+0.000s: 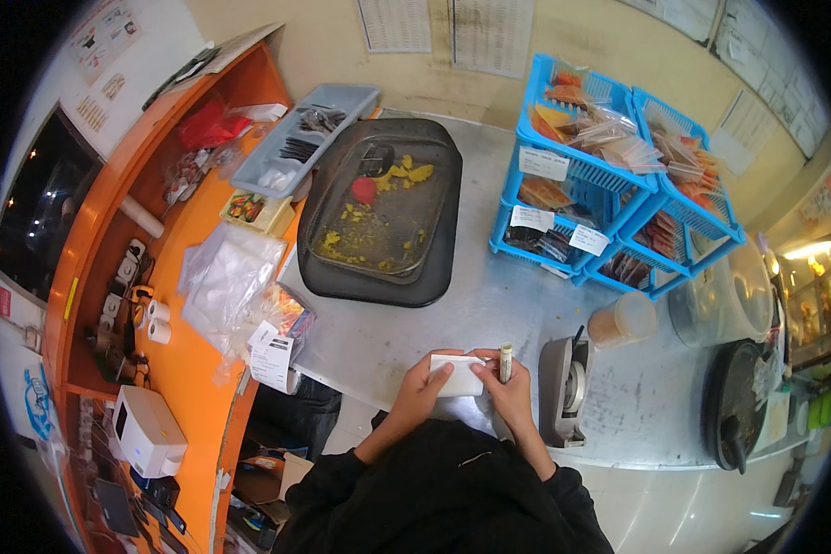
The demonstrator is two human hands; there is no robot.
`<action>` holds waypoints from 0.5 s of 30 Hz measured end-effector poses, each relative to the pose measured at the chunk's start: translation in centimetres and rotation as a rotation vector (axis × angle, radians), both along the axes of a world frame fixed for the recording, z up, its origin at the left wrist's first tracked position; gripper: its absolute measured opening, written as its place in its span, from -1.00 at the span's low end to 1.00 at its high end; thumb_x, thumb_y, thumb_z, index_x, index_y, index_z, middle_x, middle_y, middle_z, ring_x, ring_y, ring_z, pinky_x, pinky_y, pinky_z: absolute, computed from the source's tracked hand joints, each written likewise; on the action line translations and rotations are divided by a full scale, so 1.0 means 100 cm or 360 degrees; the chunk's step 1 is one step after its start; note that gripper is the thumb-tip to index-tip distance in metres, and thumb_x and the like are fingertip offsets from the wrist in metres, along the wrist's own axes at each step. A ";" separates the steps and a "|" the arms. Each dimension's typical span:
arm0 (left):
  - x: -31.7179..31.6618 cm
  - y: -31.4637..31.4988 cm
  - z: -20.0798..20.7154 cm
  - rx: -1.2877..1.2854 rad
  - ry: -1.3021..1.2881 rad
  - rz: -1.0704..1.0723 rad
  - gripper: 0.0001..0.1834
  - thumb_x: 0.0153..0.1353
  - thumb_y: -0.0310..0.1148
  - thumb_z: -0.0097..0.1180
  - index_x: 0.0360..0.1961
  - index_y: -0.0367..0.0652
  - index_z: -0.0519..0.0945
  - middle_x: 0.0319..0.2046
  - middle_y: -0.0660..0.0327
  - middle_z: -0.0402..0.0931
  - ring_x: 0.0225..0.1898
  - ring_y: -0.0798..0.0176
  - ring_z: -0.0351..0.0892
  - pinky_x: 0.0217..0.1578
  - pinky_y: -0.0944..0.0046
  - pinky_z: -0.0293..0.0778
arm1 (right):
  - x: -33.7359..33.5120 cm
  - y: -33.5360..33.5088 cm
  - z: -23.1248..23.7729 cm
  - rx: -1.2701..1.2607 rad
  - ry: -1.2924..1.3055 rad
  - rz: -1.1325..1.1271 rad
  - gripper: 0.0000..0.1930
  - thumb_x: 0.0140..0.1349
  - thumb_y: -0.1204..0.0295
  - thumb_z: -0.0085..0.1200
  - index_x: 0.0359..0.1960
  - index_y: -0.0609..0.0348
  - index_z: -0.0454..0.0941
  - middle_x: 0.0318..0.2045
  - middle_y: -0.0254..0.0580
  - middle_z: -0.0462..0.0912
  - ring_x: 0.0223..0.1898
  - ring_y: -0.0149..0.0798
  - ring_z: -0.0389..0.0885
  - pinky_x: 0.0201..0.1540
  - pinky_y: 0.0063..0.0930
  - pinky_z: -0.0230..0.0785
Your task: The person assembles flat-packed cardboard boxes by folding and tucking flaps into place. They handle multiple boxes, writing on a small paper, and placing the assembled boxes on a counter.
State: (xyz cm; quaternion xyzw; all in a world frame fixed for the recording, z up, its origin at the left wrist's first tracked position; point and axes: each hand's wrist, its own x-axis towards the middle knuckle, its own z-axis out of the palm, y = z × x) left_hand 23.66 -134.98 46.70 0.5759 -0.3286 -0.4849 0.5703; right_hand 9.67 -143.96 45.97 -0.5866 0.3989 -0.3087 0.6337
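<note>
Both my hands meet at the near edge of a steel counter [489, 305]. My left hand [423, 388] pinches the left side of a small white slip of paper [459, 377], thumb on top. The slip's right side is held by my right hand [508, 386], which also grips a short pen-like stick [505, 362] upright between its fingers. Black sleeves cover both forearms. A grey tape dispenser [563, 392] stands just right of my right hand.
A dark tray with a clear lid [379, 212] holds yellow crumbs at the back. Blue baskets [609, 175] of packets stand back right, a lidded cup [621, 319] and a black pan [737, 402] to the right. An orange shelf [189, 342] with bags, receipts and a white device lies to the left.
</note>
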 end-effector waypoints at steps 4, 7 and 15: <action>-0.002 0.002 -0.002 -0.0049 -0.0483 0.0220 -0.75 0.30 -0.27 -0.02 -0.24 -0.28 0.48 -0.39 0.13 0.56 -0.34 0.36 0.52 -0.32 0.35 0.39 | 0.000 0.001 -0.002 -0.0028 0.0021 -0.0032 -0.85 0.13 0.43 0.20 -0.32 0.24 0.62 -0.50 -0.34 0.62 -0.43 -0.53 0.50 -0.31 -0.64 0.34; -0.003 0.003 0.003 -0.0074 -0.0740 0.0282 -0.76 0.28 -0.27 0.01 -0.34 -0.28 0.47 -0.54 0.08 0.54 -0.47 0.29 0.55 -0.43 0.29 0.39 | -0.002 0.003 -0.003 -0.0039 0.0032 -0.0040 -0.86 0.13 0.43 0.20 -0.35 0.25 0.62 -0.47 -0.32 0.64 -0.40 -0.52 0.53 -0.28 -0.61 0.36; -0.005 0.005 0.009 -0.0111 -0.0898 0.0254 -0.79 0.27 -0.28 0.03 -0.36 -0.23 0.46 -0.62 0.01 0.49 -0.56 0.08 0.56 -0.52 0.26 0.37 | -0.004 0.005 0.003 -0.0134 0.0105 -0.0004 -0.88 0.15 0.44 0.17 -0.34 0.21 0.60 -0.52 -0.38 0.58 -0.43 -0.55 0.45 -0.32 -0.63 0.31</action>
